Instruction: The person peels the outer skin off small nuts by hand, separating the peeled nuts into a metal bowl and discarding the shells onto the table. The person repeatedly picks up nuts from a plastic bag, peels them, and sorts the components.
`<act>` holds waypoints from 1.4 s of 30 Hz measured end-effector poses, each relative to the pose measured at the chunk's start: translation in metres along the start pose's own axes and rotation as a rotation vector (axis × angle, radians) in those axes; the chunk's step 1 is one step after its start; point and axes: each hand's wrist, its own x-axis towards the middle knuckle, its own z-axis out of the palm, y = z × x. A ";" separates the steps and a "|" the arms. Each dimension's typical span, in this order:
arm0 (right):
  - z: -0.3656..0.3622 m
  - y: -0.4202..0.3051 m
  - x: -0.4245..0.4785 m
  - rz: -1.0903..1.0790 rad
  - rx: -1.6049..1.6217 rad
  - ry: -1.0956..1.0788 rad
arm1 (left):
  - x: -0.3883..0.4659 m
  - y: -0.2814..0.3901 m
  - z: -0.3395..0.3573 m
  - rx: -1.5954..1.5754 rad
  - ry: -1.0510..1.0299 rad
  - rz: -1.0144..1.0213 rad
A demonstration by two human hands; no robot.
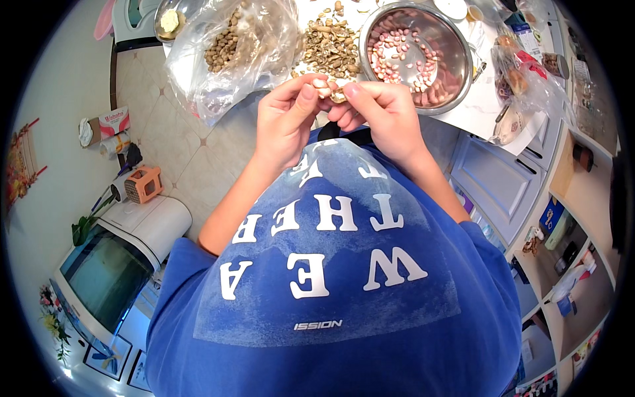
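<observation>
My left hand (pixel 287 114) pinches peanut kernels (pixel 322 88) between thumb and forefinger; whether part of the shell is still around them I cannot tell. Close beside it, my right hand (pixel 382 114) grips a piece of peanut shell (pixel 339 95) by its fingertips. Beyond my hands, a heap of broken shells (pixel 332 47) lies on the white table. To its right, a steel bowl (pixel 464 74) holds pinkish shelled peanuts (pixel 389 54) scattered over its bottom. On the left, a clear plastic bag (pixel 270 39) contains whole unshelled peanuts (pixel 222 52).
A small metal bowl (pixel 158 25) with something pale in it stands at the far left. Bagged bread-like food (pixel 513 74), a jar (pixel 554 65) and a small pouch (pixel 508 125) crowd the table's right side. White cabinet doors (pixel 501 183) stand below; tiled floor (pixel 183 144) shows at left.
</observation>
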 end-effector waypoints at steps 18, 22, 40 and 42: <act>-0.029 0.006 0.015 0.195 0.342 -0.093 | 0.025 -0.008 -0.005 -0.250 -0.096 -0.117; -0.035 0.006 0.017 0.208 0.501 -0.108 | 0.027 -0.007 -0.004 -0.173 -0.090 -0.148; -0.027 -0.001 0.024 -0.368 -0.330 0.059 | 0.027 0.005 0.003 -0.006 -0.076 -0.248; -0.028 -0.001 0.024 -0.424 -0.394 0.064 | 0.027 0.005 0.002 0.036 -0.069 -0.238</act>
